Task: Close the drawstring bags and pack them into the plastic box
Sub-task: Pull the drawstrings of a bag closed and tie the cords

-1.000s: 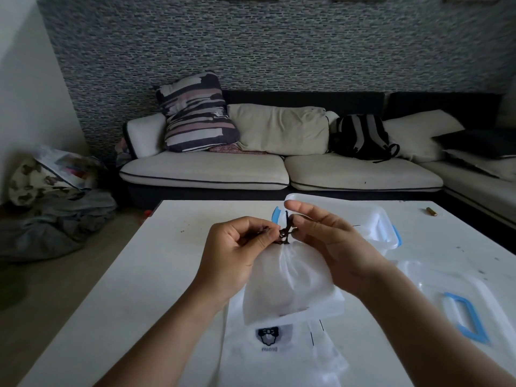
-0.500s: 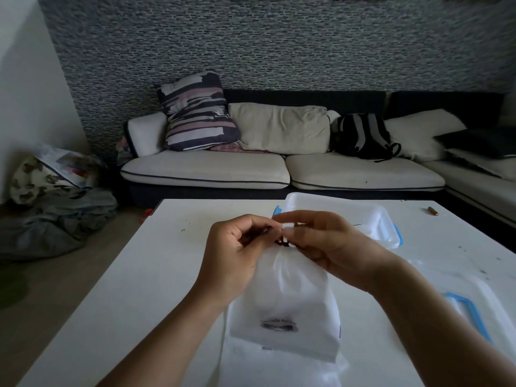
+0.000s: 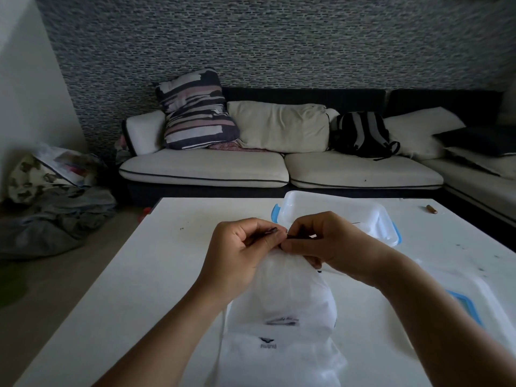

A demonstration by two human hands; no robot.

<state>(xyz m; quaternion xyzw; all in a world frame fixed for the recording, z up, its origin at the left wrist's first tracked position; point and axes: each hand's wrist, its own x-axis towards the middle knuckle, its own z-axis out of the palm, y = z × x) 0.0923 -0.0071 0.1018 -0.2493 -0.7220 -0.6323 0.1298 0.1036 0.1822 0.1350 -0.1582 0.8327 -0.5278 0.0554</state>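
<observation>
— As seen from the head view, where is the drawstring bag (image 3: 290, 291)?
— At 6 o'clock on the white table (image 3: 111, 289), upright, gathered at top; plastic box (image 3: 335, 210) at 12 o'clock beyond.
— And the hands?
— Left hand (image 3: 240, 252) and right hand (image 3: 332, 244), fingers curled, pinching the dark drawstring (image 3: 290, 236) at the bag's neck, fingertips nearly touching.

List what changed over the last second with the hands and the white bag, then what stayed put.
The drawstring bag hangs lower now, its gathered mouth drawn tighter. The dark cord that stood up between the fingers now runs sideways between the left hand and right hand, both still pinching it. The plastic box, lid and table stayed put.
</observation>
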